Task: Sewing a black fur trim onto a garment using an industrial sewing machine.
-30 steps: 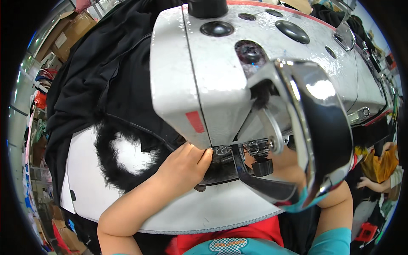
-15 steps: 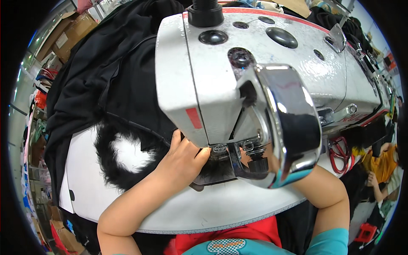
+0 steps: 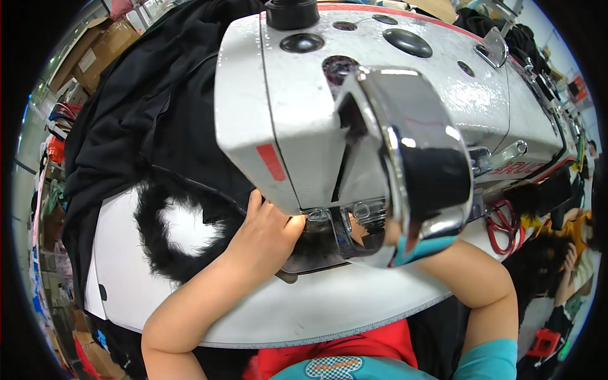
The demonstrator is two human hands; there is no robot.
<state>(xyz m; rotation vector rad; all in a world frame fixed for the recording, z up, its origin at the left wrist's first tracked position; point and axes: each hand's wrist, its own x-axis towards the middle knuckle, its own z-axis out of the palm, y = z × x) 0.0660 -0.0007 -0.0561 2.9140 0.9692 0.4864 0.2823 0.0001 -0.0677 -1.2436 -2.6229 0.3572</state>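
A white sewing machine (image 3: 297,120) with a large chrome guard (image 3: 424,158) fills the middle. My left hand (image 3: 269,234) rests at the lower left of its head on black fabric (image 3: 177,107), thumb beside the presser area, index finger stretched forward, other fingers bent against the cloth. A strip of black fur trim (image 3: 155,240) lies looped to its left on the white tabletop (image 3: 329,304). My right hand (image 3: 361,231) is mostly hidden behind the guard and mechanism; only some skin shows, so its fingers cannot be read.
Red scissors (image 3: 497,225) lie right of the machine. Cardboard boxes (image 3: 88,60) and piled goods line the far left. At the right, another person's hand (image 3: 569,259) shows near yellow fabric (image 3: 573,225). A red plastic object (image 3: 544,342) sits low at right.
My right forearm has moved forward and inward. My left index finger has extended forward. The machine appears shifted left in view, exposing the scissors. The other person's hand has risen.
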